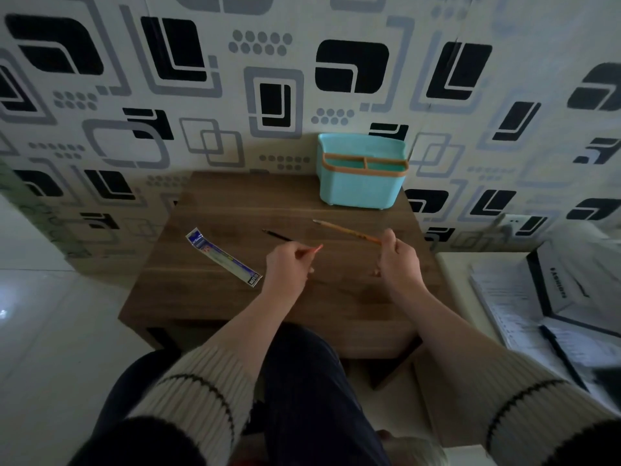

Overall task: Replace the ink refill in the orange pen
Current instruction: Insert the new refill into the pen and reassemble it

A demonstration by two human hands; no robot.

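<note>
My right hand (398,260) grips the rear end of the orange pen barrel (347,231), which points up and to the left with its silver tip in the air above the wooden table (235,307). My left hand (289,265) pinches a small orange-red piece (314,249), apparently the pen's cap or end part. A thin black refill (277,235) lies on the table just beyond my left hand. A blue and white refill packet (223,257) lies flat to the left.
A teal organiser box (361,186) with an orange rim stands at the table's back right against the patterned wall. To the right, off the table, lie printed papers (514,311) and a black box (571,290). My knees are under the front edge.
</note>
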